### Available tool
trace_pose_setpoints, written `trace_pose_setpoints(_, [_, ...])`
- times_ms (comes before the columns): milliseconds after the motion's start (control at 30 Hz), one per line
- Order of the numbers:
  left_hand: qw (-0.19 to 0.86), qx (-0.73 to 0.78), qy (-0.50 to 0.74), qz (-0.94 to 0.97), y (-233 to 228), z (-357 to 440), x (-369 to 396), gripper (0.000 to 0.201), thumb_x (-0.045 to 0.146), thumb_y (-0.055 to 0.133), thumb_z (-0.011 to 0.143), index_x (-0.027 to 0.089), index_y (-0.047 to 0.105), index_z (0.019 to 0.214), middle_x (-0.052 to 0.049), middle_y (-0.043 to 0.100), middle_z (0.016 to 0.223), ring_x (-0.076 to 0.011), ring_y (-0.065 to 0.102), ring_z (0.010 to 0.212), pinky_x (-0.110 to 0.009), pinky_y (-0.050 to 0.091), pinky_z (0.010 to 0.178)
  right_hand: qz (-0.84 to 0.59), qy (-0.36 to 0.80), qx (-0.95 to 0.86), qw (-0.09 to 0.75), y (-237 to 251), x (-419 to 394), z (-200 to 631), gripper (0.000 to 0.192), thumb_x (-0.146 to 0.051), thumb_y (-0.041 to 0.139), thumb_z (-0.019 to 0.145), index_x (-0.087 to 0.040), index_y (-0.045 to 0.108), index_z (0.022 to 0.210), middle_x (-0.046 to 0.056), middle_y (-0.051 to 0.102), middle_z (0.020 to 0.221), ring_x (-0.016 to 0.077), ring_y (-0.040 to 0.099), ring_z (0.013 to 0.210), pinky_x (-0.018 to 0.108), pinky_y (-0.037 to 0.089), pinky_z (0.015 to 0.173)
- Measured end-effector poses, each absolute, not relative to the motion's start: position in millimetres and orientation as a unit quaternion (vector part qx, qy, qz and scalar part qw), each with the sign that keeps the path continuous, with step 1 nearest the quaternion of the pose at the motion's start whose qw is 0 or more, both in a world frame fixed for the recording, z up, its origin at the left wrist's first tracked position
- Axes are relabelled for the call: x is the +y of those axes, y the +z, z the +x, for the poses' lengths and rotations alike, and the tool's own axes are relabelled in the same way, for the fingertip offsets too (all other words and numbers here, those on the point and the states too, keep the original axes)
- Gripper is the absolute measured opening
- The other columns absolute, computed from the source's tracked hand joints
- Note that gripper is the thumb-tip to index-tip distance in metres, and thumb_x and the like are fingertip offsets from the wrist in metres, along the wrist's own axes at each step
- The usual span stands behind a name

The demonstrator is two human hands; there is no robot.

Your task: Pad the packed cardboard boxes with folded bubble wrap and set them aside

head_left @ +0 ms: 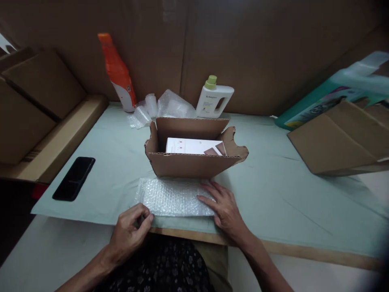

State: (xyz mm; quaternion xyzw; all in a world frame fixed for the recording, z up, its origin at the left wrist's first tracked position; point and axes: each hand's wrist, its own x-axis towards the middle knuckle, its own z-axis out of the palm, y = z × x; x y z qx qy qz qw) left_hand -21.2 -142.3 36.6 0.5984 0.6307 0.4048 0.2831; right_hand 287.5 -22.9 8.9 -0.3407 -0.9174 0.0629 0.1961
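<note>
Bubble wrap point(173, 197) lies flat at the near edge of the counter point(273, 194), just in front of the open box point(190, 156), nothing rolled in it yet. Left hand point(130, 233) pinches its near left corner, fingers together on it; right hand point(223, 207) presses the right end, fingers spread. A white carton point(190, 146) already sits in the box. Two bottles point(214, 97) stand far behind, unwrapped.

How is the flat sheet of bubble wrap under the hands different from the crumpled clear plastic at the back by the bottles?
The flat bubble wrap sheet lies spread smooth at the table's near edge; the crumpled clear plastic sits bunched at the back wall. The right hand presses the sheet and the left hand pinches its corner; nothing touches the crumpled plastic. Both are see-through and rest on the pale green table cover.
</note>
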Motion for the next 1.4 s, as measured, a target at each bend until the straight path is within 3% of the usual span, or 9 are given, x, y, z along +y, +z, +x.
trace_pose_setpoints(133, [0.237,0.643,0.383,0.619,40.5,-19.7,-129.5,0.017,0.031,0.055,0.091,0.023,0.063,0.077,-0.007,0.07,0.082,-0.0232,0.067,0.081,-0.034,0.054,0.07,-0.408,0.028,-0.907,0.101,18.0,-27.0,336.8,0.069,0.001,0.046,0.068,-0.021,0.065,0.13,0.013,0.058,0.144,0.0337,0.048,0.137,0.052,0.047,0.099])
trace_pose_setpoints(233, [0.175,0.622,0.362,0.672,39.9,-7.9,-115.6,0.027,0.029,0.052,0.094,0.023,0.066,0.115,-0.012,0.069,0.122,-0.0272,0.063,0.116,-0.043,0.054,0.095,-0.426,0.053,-0.895,0.123,28.0,-35.5,330.4,0.054,-0.009,0.046,0.082,-0.023,0.064,0.131,0.012,0.058,0.145,0.0321,0.05,0.136,0.052,0.048,0.101])
trace_pose_setpoints(433, [0.11,0.486,0.196,0.845,11.9,9.4,-111.4,0.074,0.036,0.051,0.098,0.016,0.017,0.16,-0.015,0.038,0.16,-0.0287,0.033,0.149,-0.052,0.029,0.122,-0.312,0.146,-0.928,0.143,13.4,-49.5,219.4,0.046,-0.017,0.055,0.089,-0.017,0.06,0.135,0.016,0.057,0.145,0.0296,0.051,0.135,0.05,0.047,0.106])
trace_pose_setpoints(633, [0.076,0.537,0.153,0.826,-11.4,-56.6,-141.5,0.057,0.033,0.045,0.099,0.028,0.033,0.155,-0.008,0.043,0.158,-0.0285,0.04,0.145,-0.047,0.035,0.117,-0.37,0.129,-0.897,0.203,-1.9,-41.4,281.8,0.028,-0.024,0.048,0.099,-0.023,0.07,0.117,0.009,0.071,0.128,0.0259,0.062,0.122,0.044,0.052,0.096])
trace_pose_setpoints(767, [0.058,0.658,0.226,0.716,-5.6,-79.5,-134.0,0.035,0.034,0.049,0.097,0.025,0.056,0.131,-0.01,0.067,0.121,-0.0279,0.063,0.111,-0.043,0.051,0.093,-0.468,0.098,-0.85,0.222,7.7,-17.9,301.8,0.027,-0.031,0.047,0.1,-0.02,0.069,0.112,0.01,0.075,0.11,0.0256,0.068,0.101,0.041,0.052,0.086])
trace_pose_setpoints(867, [0.06,0.723,0.171,0.666,0.3,-73.3,-112.9,0.035,0.046,0.058,0.09,0.019,0.063,0.113,-0.01,0.067,0.098,-0.0307,0.063,0.093,-0.047,0.051,0.082,-0.487,0.056,-0.854,0.174,7.6,-2.7,277.7,0.037,-0.043,0.058,0.093,-0.016,0.068,0.116,0.015,0.071,0.117,0.0332,0.064,0.104,0.047,0.051,0.085])
trace_pose_setpoints(1100, [0.154,0.727,0.166,0.648,0.7,-37.7,-95.9,0.012,0.03,0.053,0.082,0.022,0.054,0.074,-0.006,0.062,0.082,-0.0252,0.06,0.083,-0.038,0.046,0.076,-0.481,0.098,-0.853,0.18,-5.4,-21.1,255.1,0.011,-0.031,0.061,0.088,-0.021,0.065,0.087,0.011,0.073,0.107,0.0292,0.065,0.095,0.042,0.049,0.081])
trace_pose_setpoints(1233, [0.233,0.747,0.166,0.6,2.8,-38.3,-100.4,0.009,0.03,0.052,0.079,0.023,0.055,0.084,-0.001,0.062,0.074,-0.0217,0.061,0.071,-0.033,0.045,0.068,-0.517,0.197,-0.809,0.198,1.1,-35.1,263.0,0.012,-0.033,0.057,0.091,-0.022,0.063,0.091,0.004,0.072,0.083,0.0222,0.066,0.073,0.034,0.049,0.067])
trace_pose_setpoints(1400, [0.237,0.741,0.26,0.572,21.1,-47.1,-84.9,0.072,0.051,0.066,0.075,0.023,0.045,0.138,-0.01,0.064,0.12,-0.0257,0.065,0.095,-0.036,0.05,0.077,-0.562,0.188,-0.765,0.254,16.7,-11.5,282.2,0.044,-0.049,0.063,0.086,-0.019,0.062,0.118,0.011,0.074,0.104,0.029,0.068,0.092,0.044,0.052,0.084])
